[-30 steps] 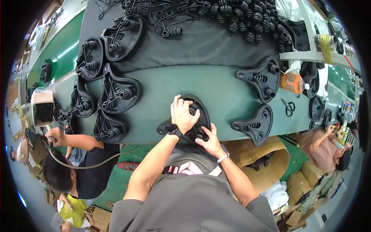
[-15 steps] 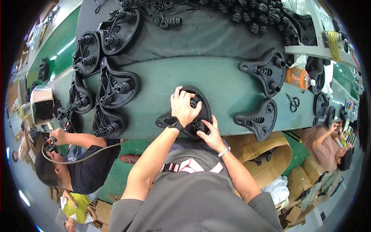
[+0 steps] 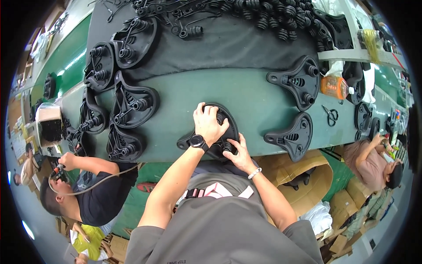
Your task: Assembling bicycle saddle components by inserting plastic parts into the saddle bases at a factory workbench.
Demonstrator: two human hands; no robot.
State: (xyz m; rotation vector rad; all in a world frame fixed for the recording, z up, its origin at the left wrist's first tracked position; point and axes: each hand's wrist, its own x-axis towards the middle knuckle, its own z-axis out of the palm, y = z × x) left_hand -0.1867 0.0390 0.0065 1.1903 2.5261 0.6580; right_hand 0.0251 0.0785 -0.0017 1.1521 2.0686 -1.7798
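A black bicycle saddle [image 3: 231, 115] lies underside up at the front edge of the green table, its narrow nose to the left. My left hand [image 3: 210, 125], with a dark watch on its wrist, reaches over it, fingers curled around the far black coil spring [image 3: 220, 118]. At the near side my right hand [image 3: 240, 156] has thumb and fingers about the other black coil spring [image 3: 227, 146]. Part of the saddle is hidden under my hands. To the right lie two saddle bases, one far [image 3: 300, 82] and one near [image 3: 292, 137], also underside up.
Several saddles [image 3: 135, 104] with springs and rods stand at the left. Loose springs [image 3: 285, 17] and wire parts [image 3: 187, 28] are heaped on the black mat at the back. An orange bottle [image 3: 336, 87] and scissors [image 3: 330, 115] lie at the right. A co-worker [image 3: 99, 189] holds a tool at the left.
Both hands keep their hold on the springs, with barely any shift. The view has tilted slightly. At the left, the co-worker's hand with the tool has moved a little lower.
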